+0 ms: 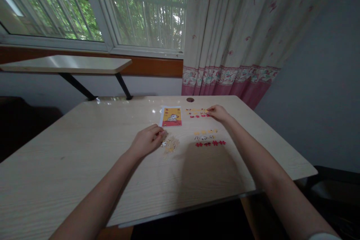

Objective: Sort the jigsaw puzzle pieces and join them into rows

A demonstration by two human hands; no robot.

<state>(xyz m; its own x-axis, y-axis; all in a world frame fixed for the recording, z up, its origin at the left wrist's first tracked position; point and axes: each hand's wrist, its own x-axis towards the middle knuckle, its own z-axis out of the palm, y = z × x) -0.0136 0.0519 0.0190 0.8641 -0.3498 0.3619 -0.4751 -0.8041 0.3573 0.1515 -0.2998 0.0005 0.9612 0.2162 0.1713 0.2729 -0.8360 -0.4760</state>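
My left hand (147, 140) is closed, its fingertips beside a loose heap of jigsaw puzzle pieces (170, 146); whatever its fingers hold is hidden. My right hand (218, 113) reaches farther out, thumb and finger pinched on a small puzzle piece at the right end of the back group of pieces (196, 113). That group lies in rows of yellow, mixed and red. Closer to me, a second group has a yellow row (206, 132), a white-and-black row (204, 138) and a red row (210, 144). A picture card (172, 116) with a spotted animal on yellow and red lies between my hands.
The pale wooden table (84, 165) has a round cable hole (190, 99) near its back edge. A raised shelf (67, 63) on black legs stands at the back left. Behind are a barred window (143, 11) and a patterned curtain (225, 26).
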